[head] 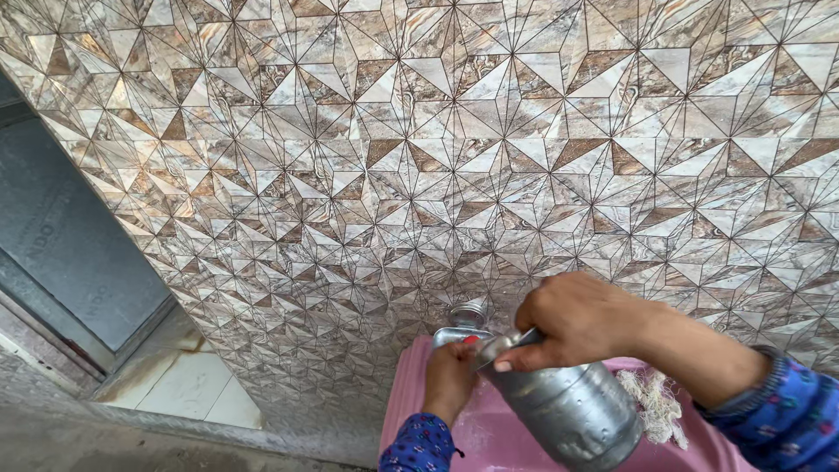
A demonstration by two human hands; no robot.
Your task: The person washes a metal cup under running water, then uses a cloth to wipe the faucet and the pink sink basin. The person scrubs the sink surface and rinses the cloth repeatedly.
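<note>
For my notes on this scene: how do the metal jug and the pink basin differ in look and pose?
The jug is grey, dull metal; the basin is pink and smooth. The jug is tilted, held at its rim by the right hand; the basin rests below the tap, where the left hand is. The jug looks narrower than the basin. Both are open containers.

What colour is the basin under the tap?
Pink basin, clearest in the head view.
</note>
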